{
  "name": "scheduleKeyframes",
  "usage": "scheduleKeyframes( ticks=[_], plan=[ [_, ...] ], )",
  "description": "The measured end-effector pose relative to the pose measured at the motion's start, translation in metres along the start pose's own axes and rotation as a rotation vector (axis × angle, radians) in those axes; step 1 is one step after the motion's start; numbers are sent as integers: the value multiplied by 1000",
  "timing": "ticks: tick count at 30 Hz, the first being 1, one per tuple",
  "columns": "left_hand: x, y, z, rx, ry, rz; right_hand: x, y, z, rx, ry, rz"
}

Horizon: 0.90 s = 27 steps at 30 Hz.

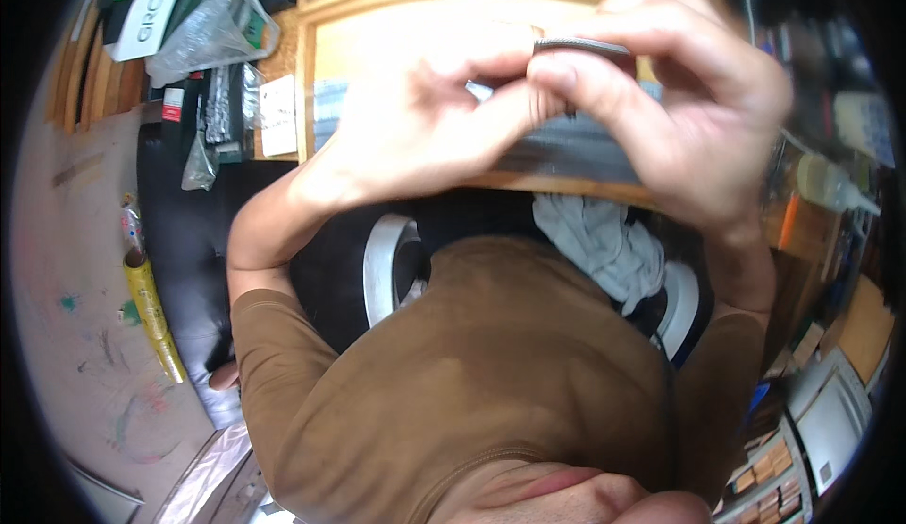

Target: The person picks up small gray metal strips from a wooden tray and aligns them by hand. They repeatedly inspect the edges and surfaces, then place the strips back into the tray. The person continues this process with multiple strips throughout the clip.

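Note:
Both hands are raised over a wooden-framed tray (pixel 307 81), close together. Between them is a small, thin, dark strip (pixel 585 47) with a finely ridged edge, too small to name more closely. My right hand (pixel 708 99) pinches it between thumb and bent index finger. My left hand (pixel 429 114), bright with glare, has its thumb and fingers closed at the strip's left end; the exact contact is partly hidden by the right thumb. Beneath the hands, rows of thin grey metal pieces (pixel 566 158) lie in the tray, blurred.
At the left stand a clear plastic bag (pixel 217 38), a white card (pixel 277 116) and dark packets. A yellow tube (pixel 151 312) lies farther left. White cloth (pixel 609 246) rests by my lap, between chair armrests (pixel 382 265). A squeeze bottle (pixel 830 182) is at right.

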State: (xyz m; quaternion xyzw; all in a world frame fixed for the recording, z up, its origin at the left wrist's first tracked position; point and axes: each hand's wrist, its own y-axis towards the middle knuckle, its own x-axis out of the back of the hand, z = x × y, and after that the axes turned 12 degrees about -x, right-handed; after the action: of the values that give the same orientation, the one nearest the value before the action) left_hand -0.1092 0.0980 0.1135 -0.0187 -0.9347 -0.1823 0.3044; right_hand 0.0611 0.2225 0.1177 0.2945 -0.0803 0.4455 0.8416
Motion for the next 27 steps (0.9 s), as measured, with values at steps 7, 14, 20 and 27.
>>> scheduleKeyframes(
  ticks=[7,14,20,27],
  plan=[
    [-77,-82,-36,388,-990,117,-37,-136,30,-635,380,70],
    [-147,-91,22,834,-1140,118,-77,-206,-42,-1170,970,-121],
    [-150,-89,27,802,-1177,62,-89,-198,-45,-1107,1037,-323],
    [-154,-102,32,676,-1001,98,-83,-192,-38,-1115,737,-215]
  ],
)
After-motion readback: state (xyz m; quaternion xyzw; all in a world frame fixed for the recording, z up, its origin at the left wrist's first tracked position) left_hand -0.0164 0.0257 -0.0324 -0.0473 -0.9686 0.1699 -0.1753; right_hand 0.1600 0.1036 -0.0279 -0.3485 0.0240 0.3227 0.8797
